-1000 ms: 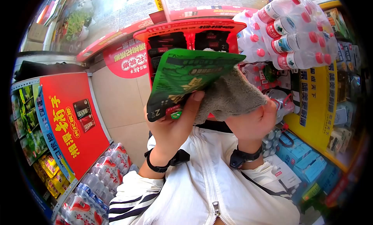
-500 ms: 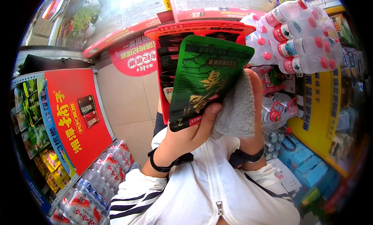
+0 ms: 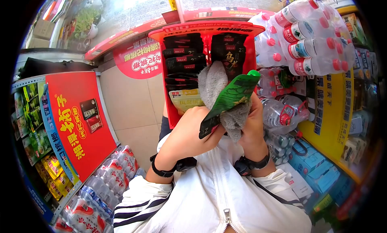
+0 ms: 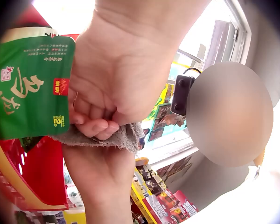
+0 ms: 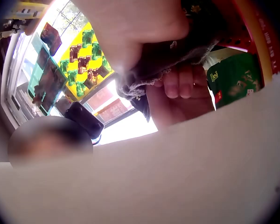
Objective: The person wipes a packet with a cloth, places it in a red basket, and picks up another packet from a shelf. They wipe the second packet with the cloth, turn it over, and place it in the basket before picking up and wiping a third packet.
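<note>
A green pouch (image 3: 231, 97) is tilted nearly edge-on in the head view, its lower end gripped by my left hand (image 3: 194, 130). The left wrist view shows the printed face of the pouch (image 4: 32, 88) beside the left hand's curled fingers (image 4: 95, 128). My right hand (image 3: 253, 122) holds a grey cloth (image 3: 234, 122) just right of the pouch. Part of the cloth (image 3: 212, 82) hangs over the red basket (image 3: 171, 112), which bears rows of black packets (image 3: 185, 63) and a pale yellow packet (image 3: 185, 98). The right fingertips are partly hidden behind the cloth.
Wrapped water bottles (image 3: 310, 43) are stacked right of the basket, with large bottles (image 3: 284, 112) below them. A red display board (image 3: 80, 120) and bottle packs (image 3: 105, 176) stand at the left. Blue boxes (image 3: 312, 162) lie at the lower right.
The green pouch has turned from its broad face to nearly edge-on and come lower. The cloth has spread leftward over the basket, whose packets now show. Both hands are closer together.
</note>
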Tool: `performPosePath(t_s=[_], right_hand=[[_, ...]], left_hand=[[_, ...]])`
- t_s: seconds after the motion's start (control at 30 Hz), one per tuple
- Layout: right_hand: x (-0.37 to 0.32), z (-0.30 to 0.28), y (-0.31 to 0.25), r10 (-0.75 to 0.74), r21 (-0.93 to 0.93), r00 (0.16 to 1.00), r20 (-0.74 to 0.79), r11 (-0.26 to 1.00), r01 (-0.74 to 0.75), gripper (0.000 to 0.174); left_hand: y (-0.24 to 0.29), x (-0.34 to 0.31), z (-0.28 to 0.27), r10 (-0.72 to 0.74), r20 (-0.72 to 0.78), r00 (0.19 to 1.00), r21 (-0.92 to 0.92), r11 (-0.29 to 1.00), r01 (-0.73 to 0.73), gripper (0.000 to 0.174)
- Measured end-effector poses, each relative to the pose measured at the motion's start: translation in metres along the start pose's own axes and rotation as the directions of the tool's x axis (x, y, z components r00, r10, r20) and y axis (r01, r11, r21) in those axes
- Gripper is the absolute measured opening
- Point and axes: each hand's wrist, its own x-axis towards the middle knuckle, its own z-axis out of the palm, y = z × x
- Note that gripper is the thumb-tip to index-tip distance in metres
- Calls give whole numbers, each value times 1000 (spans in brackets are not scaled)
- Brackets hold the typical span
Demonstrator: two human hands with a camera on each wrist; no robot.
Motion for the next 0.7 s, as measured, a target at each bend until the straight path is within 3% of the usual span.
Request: performPosePath(t_s=[0.03,0.1,0.17,0.23,0.3,0.37,0.4,0.5,0.53,0.57,0.63,0.67,0.7], right_hand=[[0,1,-3,0,0,1000,-3,1000,0,34],[4,3,-11,23,237,985,-171,971,18,31],[11,2,-15,-62,165,974,-218,981,99,30],[15,-3,-15,-206,51,974,-94,976,212,31],[14,-4,-14,-211,50,973,-95,975,217,30],[13,2,-11,-333,-110,891,-309,943,314,28],[14,4,-12,-294,-182,845,-448,955,235,26],[16,-8,-13,-365,-245,871,-329,924,295,25],[19,-9,-13,-413,-350,857,-308,887,302,20],[19,-8,-14,-415,-350,855,-311,886,303,20],[19,-6,-18,-484,-514,866,-124,778,361,14],[20,-2,-19,-475,-511,872,-116,781,358,12],[20,-2,-19,-474,-511,873,-116,782,356,12]], left_hand=[[3,2,-1,-12,39,999,-52,999,14,13],[8,4,-2,-20,78,997,-105,994,28,11],[12,1,-1,-173,272,947,-176,958,225,12],[12,-3,0,-150,230,962,-198,960,197,16],[14,-3,-2,-132,214,968,-188,967,173,16],[11,0,-1,-60,151,987,-186,979,88,19],[9,1,-1,11,90,996,-173,985,5,22],[22,4,-11,-75,41,996,-201,976,81,31],[14,4,-8,-22,-57,998,-262,965,6,38],[14,5,-8,-20,-53,998,-261,965,6,38],[17,8,-9,-30,-150,988,-342,940,-23,36],[12,7,-11,-51,-138,989,-205,979,22,30],[13,7,-9,-53,-139,989,-205,978,24,30]])
